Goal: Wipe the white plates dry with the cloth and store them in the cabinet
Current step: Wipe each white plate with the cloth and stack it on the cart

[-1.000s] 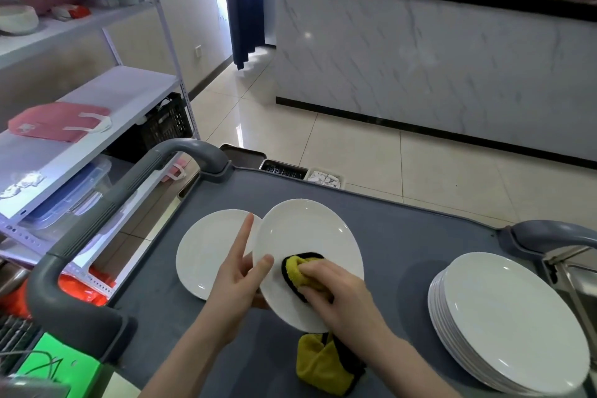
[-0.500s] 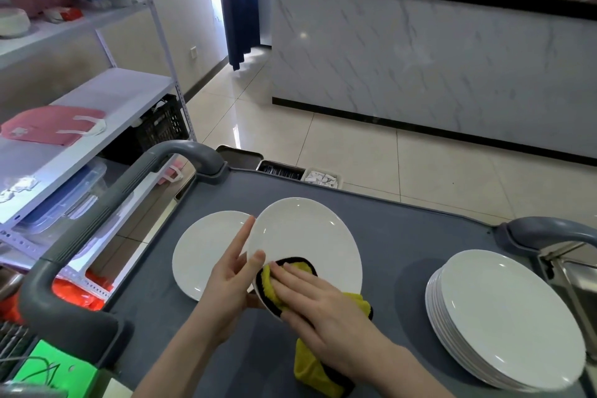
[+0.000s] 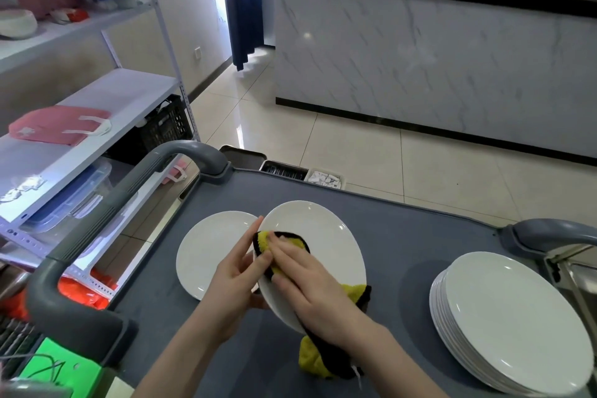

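Right hand (image 3: 310,284) flat, pressing cloth (image 3: 268,241) on tilted plate (image 3: 329,236). Left hand (image 3: 232,281) pinches rim right beside it, thumb on face. Sketchy imo: hard push could twist plate loose, onto spare plate (image 3: 210,249) just left of grip. Stack (image 3: 510,317) well right.

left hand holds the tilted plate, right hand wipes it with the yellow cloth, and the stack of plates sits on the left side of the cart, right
Wrong side: the head view shows the stack of plates on the right side of the cart. The rest holds: the left hand holds the tilted plate and the right hand wipes it with the yellow cloth.
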Tool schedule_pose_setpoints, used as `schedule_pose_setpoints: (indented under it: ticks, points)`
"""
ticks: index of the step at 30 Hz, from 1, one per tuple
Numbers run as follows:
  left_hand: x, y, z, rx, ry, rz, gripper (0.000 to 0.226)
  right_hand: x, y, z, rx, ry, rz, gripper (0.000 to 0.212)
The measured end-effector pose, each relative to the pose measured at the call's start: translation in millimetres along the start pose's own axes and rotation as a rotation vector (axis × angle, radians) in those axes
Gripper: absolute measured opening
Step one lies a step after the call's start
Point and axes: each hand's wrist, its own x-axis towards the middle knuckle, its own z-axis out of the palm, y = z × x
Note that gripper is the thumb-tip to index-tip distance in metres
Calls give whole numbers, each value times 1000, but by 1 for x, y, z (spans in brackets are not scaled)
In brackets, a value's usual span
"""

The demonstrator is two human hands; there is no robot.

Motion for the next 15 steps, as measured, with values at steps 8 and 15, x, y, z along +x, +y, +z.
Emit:
schedule_pose_setpoints:
  ticks: [8, 15]
  points:
    - [1, 3, -11, -116, 128, 6, 55, -46, 7, -6, -50, -193, -53, 45]
    - [1, 13, -11, 21, 114, 30, 51, -44, 62, -15, -81, -15, 312, 51]
